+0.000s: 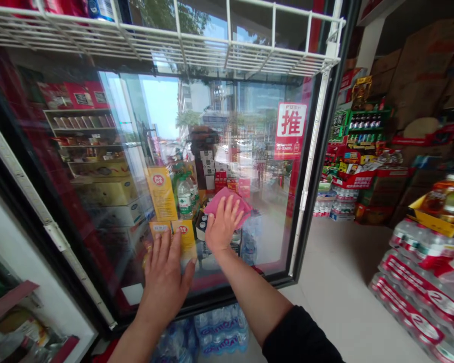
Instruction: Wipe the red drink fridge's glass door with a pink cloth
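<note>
A glass door with a black frame fills the middle of the view, swung open from a drinks cooler. My right hand presses a pink cloth flat against the low middle of the glass, fingers spread over it. To its left, my left hand rests with fingers stretched out on or very near the glass, holding nothing. A red and white sticker is on the door's right side. Boxes and bottles show through the pane, mixed with reflections of the street.
A white wire rack with cans crosses the top of the door. Packs of bottled water stand on the floor below. Shrink-wrapped bottles are stacked at the right. Cooler shelves are at the lower left.
</note>
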A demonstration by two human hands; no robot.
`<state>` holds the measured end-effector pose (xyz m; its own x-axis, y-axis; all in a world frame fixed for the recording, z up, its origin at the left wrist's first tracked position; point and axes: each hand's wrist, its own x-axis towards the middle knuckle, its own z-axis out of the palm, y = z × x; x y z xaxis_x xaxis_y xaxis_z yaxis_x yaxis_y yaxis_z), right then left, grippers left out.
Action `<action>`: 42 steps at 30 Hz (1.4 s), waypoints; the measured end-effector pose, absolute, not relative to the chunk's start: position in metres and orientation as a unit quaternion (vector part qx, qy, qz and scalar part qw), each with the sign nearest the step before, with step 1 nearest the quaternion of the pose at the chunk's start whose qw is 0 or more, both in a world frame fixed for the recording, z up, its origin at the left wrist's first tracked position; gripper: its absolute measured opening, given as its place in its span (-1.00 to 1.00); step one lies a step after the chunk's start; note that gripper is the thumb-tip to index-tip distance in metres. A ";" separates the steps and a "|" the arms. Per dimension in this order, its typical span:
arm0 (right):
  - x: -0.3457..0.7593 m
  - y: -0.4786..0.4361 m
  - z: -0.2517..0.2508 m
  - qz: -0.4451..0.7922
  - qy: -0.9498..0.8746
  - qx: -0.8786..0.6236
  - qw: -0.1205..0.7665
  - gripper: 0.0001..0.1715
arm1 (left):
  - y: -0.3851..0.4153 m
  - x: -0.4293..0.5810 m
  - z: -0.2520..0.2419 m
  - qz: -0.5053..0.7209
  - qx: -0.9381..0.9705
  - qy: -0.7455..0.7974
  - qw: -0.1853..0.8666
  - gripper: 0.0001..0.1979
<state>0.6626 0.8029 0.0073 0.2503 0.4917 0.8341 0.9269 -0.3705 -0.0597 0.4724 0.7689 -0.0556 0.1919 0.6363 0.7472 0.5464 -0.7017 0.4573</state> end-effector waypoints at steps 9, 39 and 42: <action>0.778 0.734 0.061 -0.449 -0.658 -0.599 0.076 -0.26 | 0.780 0.455 -0.042 0.501 0.763 0.406 0.046 -0.23; 0.591 0.847 0.093 -0.471 -0.666 -0.575 0.066 -0.23 | 0.811 0.374 -0.068 0.547 0.703 0.444 0.100 -0.21; 0.560 0.868 0.090 -0.451 -0.706 -0.543 0.053 -0.22 | 0.818 0.364 -0.063 0.555 0.693 0.450 0.100 -0.21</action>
<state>0.5596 0.8676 0.0903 -0.4040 0.7193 0.5652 0.8157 0.0036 0.5785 0.3638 0.8183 -0.0629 -0.0201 0.7347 0.6781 0.5122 -0.5749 0.6381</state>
